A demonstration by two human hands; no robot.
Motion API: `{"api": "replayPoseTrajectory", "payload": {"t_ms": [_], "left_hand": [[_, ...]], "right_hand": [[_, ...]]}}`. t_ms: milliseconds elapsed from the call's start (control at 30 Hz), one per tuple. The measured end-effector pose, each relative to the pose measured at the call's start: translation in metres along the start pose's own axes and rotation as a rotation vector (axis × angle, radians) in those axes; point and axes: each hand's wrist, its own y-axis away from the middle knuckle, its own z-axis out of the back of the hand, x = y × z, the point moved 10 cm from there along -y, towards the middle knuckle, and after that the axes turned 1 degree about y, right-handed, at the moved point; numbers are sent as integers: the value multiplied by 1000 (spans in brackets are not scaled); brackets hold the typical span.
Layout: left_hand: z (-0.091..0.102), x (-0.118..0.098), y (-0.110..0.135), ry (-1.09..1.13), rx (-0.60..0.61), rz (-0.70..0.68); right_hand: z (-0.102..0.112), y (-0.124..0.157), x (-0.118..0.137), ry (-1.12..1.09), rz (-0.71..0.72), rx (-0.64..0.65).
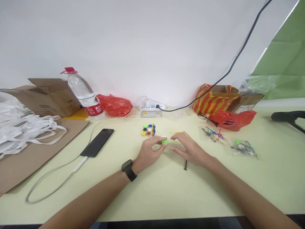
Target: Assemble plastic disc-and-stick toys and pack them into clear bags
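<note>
My left hand [150, 152], with a black watch on its wrist, rests on the pale yellow table [166, 190] and pinches a small bright green piece [164, 141] between thumb and fingertips. My right hand [188, 149] lies just to the right of it, fingers stretched towards the green piece, holding nothing I can make out. Just beyond the hands sits a cluster of small coloured round pieces and thin sticks [149, 130]. A short black stick [185, 165] lies by my right wrist.
A black phone [97, 142] on a white cable lies left of the hands. Further left are white strips [21, 127], cardboard, a water bottle [83, 93] and a red bag. A power strip [151, 109] is at the back; clear bags of coloured parts [228, 143], glasses and a striped box lie right.
</note>
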Motion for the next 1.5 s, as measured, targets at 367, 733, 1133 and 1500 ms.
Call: {"api": "replayPoseTrajectory", "payload": {"t_ms": [367, 733, 1133, 1500], "left_hand": [[-3, -4, 4, -72, 26, -115], [-3, -7, 4, -79, 35, -113], [-11, -4, 4, -42, 121, -39], [-20, -9, -15, 461, 433, 275]], "right_hand": [[-7, -1, 1, -42, 11, 9], [-3, -1, 4, -25, 28, -15], [-4, -3, 0, -165, -26, -19], [-1, -12, -4, -596, -175, 114]]}}
